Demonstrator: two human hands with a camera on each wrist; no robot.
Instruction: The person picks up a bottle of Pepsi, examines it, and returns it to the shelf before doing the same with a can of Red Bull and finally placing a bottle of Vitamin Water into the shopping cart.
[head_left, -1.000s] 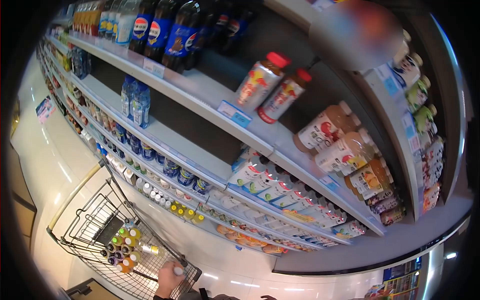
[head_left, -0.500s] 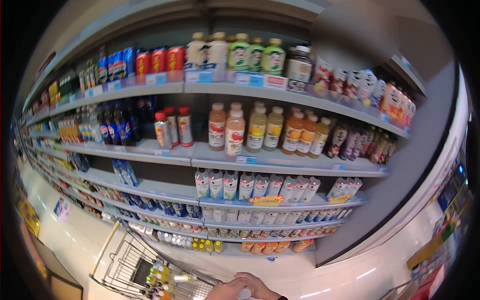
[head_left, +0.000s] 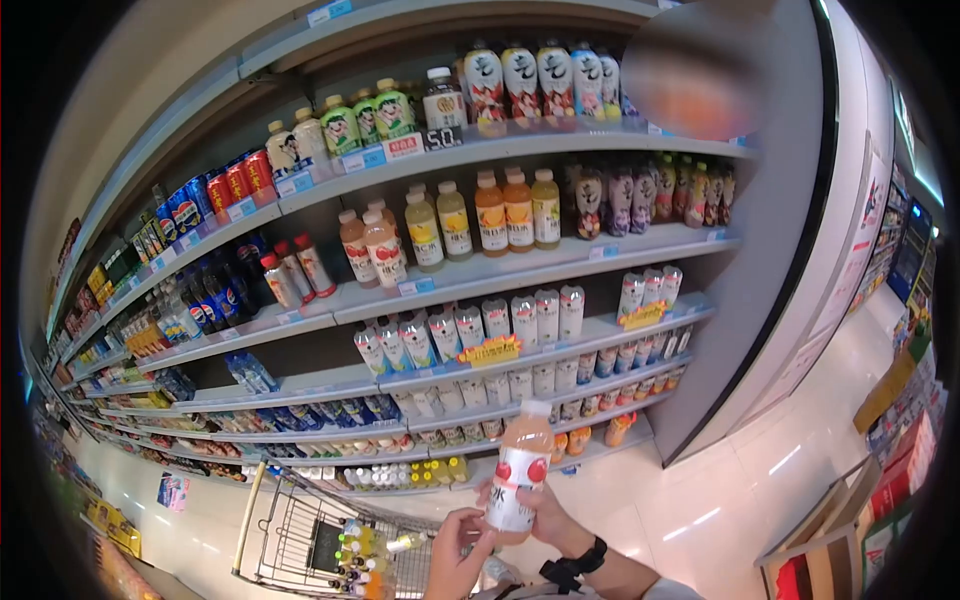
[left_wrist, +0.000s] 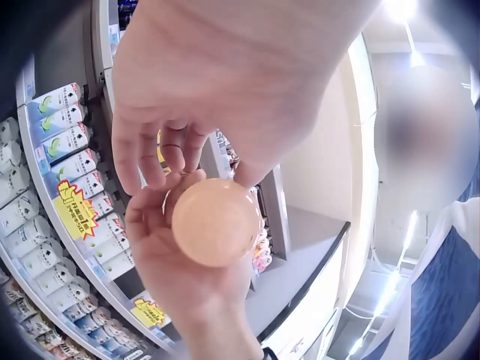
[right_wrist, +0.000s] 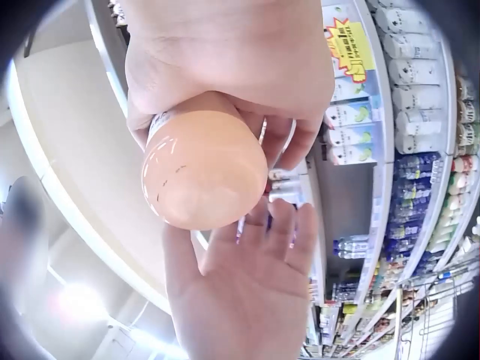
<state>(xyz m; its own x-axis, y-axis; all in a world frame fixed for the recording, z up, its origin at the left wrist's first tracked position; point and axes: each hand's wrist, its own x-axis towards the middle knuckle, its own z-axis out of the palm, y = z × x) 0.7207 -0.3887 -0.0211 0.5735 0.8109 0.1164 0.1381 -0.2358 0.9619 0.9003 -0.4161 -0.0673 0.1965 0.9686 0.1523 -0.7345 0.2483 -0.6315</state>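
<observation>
In the head view, an upright bottle of peach-coloured juice (head_left: 526, 452) with a pale cap and red fruit on its white label stands in front of my body. My right hand (head_left: 548, 518) grips it around its lower part. Close by on the left is my left hand (head_left: 462, 545), fingertips right at the bottle's lower side. From the right wrist, the left hand (right_wrist: 247, 300) shows loosely extended fingers, its thumb by the rounded bottle base (right_wrist: 202, 172). The left wrist view has the right hand (left_wrist: 195, 289) behind the base, fingers bent beside it.
A wire shopping cart (head_left: 290, 530) with several bottles (head_left: 365, 565) in it stands at lower left. Long drink shelves (head_left: 490, 268) fill the front, holding similar juice bottles (head_left: 378, 250). Cardboard boxes (head_left: 820, 540) sit on the floor at lower right.
The view has swung right along the shelves. The hands, low over the cart and then together near the bottom edge, have raised the juice bottle upright into sight, its label facing me.
</observation>
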